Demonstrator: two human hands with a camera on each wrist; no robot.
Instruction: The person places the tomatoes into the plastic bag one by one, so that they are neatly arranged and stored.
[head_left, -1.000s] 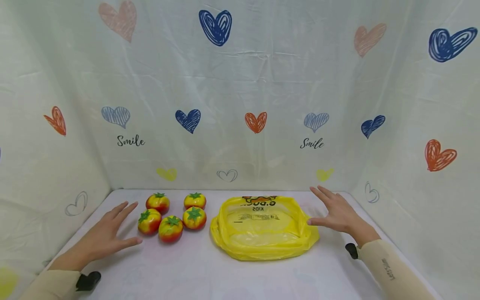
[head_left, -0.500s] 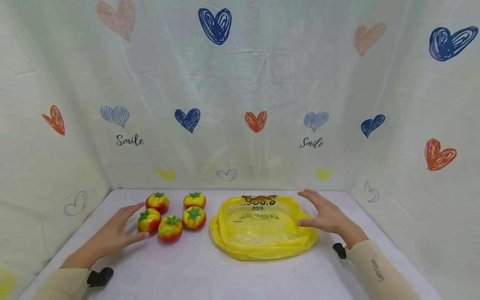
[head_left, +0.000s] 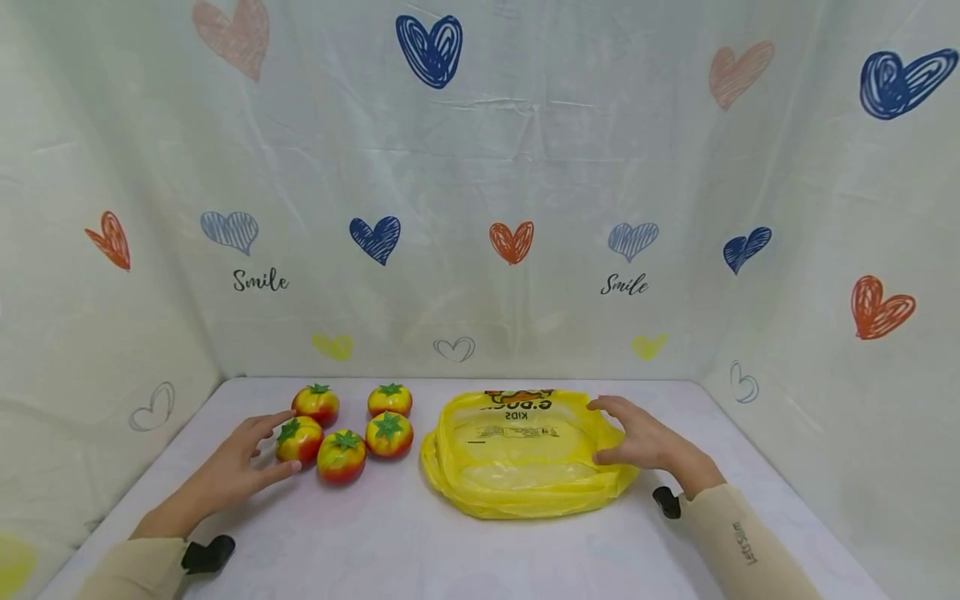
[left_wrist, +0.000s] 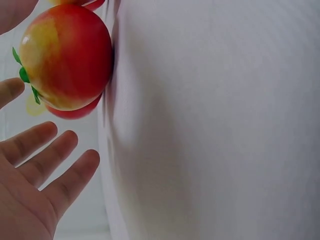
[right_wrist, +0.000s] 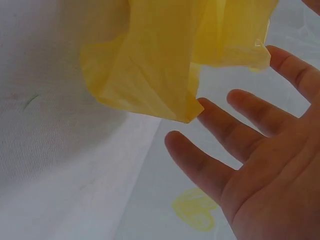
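My left hand [head_left: 221, 479] reaches beside the leftmost toy tomato [head_left: 300, 446], thumb in front of it and forefinger behind. The tomato is glossy red and yellow with a green leafy top. In the left wrist view the fingers [left_wrist: 70, 182] are spread, not curled round the tomato [left_wrist: 75, 55]. A yellow plastic bag [head_left: 517, 504] with printing lies opened out, its rim folded round. Over its right edge is my right hand [head_left: 648, 442], thumb and fingers apart. The right wrist view has relaxed fingertips right at the bag's edge [right_wrist: 160, 95].
Several more toy tomatoes, including one in front [head_left: 342, 467] and one at the back [head_left: 390, 402], stand close by on the white tabletop [head_left: 390, 558]. A pale curtain [head_left: 465, 300] with printed hearts encloses the back and sides.
Both hands have moved inward: the left to the leftmost tomato, the right leftward and slightly lower over the bag's right edge. Tomatoes and bag lie as before.
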